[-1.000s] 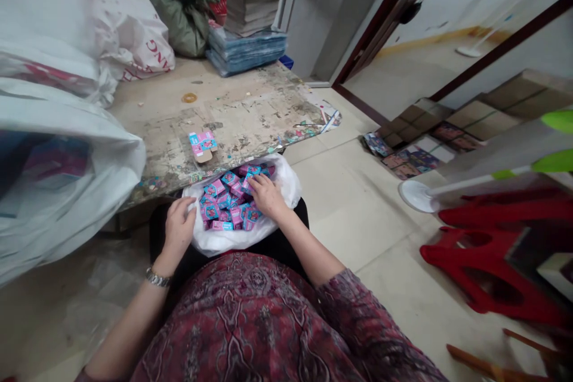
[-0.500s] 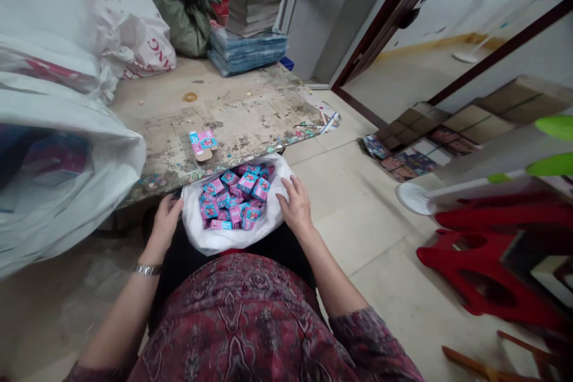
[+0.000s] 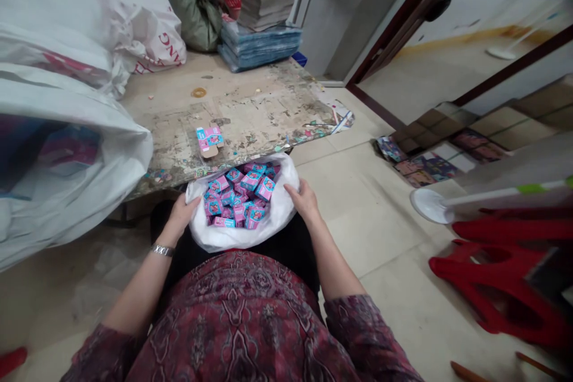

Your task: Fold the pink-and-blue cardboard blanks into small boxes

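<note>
On my lap, against the table's front edge, rests a white sack (image 3: 215,240) with its mouth spread wide. Inside it lie many small pink and blue boxes (image 3: 240,198). My left hand (image 3: 182,215) grips the sack's rim on the left side, fingers pressed together and partly hidden by the fabric. At the opposite side my right hand (image 3: 305,199) pinches the rim, its fingers partly out of sight behind it. An open flattened pink and blue carton (image 3: 209,142) lies on the table just beyond the sack.
The worn wooden table (image 3: 264,108) holds a rubber band ring (image 3: 198,92), a stack of grey sheets on blue bundles (image 3: 262,48) and a green sack (image 3: 190,0). A large white sack (image 3: 111,209) bulges at left. Red stools (image 3: 487,277) and cardboard boxes (image 3: 510,125) stand at right.
My hands have closed on the sack's rim from both sides; the right one had its fingers spread before. The view has shifted slightly, so the scene sits farther right.
</note>
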Motion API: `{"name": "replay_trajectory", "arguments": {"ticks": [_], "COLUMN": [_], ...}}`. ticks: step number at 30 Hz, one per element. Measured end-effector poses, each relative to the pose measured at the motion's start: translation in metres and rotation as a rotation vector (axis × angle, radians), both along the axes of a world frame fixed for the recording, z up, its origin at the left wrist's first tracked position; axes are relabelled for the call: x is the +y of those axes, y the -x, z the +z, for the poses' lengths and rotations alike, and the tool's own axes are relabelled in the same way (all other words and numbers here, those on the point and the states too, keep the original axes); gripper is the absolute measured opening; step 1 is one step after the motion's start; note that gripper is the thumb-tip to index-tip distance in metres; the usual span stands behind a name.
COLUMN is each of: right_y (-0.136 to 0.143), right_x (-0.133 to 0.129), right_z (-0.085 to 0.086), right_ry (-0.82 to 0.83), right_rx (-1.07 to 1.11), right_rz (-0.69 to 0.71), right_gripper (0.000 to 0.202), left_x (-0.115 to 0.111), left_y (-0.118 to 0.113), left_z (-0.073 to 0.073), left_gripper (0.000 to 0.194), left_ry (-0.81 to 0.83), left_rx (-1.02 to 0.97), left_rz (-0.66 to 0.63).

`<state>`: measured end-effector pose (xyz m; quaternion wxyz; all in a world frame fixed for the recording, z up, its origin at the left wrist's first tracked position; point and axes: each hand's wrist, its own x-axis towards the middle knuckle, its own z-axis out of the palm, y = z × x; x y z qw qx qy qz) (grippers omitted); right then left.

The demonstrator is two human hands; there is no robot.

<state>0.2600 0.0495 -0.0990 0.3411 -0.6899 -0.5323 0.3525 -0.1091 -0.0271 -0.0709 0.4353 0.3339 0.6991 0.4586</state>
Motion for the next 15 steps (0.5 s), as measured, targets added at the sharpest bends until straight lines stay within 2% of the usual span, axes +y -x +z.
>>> {"name": "replay_trajectory", "arguments": {"ticks": [4, 7, 10, 12, 15], "right_y": [0.017, 0.032, 0.030, 0.019, 0.004], "right_x": [-0.004, -0.031, -0.061, -0.069, -0.062], "right_z": [0.015, 0.028, 0.039, 0.041, 0.040], "right_ry": [-0.027, -0.025, 0.029, 0.062, 0.017], "right_rx": [0.144, 0.220, 0.463, 0.547, 0.624], "right_rz": [0.069, 0.116, 0.132, 0.053, -0.160], "right_gripper": [0.046, 0.040, 0.037, 0.034, 0.032], "left_x": [-0.002, -0.007, -0.013, -0.016, -0.016], "left_y": [-0.003, 0.001, 0.005, 0.003, -0.008], "left_z": [0.003, 0.010, 0.017, 0.021, 0.025], "left_gripper": [0.063, 0.064, 0.062, 0.062, 0.059], "left_ry": [-0.009, -0.011, -0.008, -0.015, -0.055], "left_rx": [-0.050, -0.122, -0.187, -0.209, -0.218], "left_rz": [0.024, 0.047, 0.102, 0.115, 0.056]}}
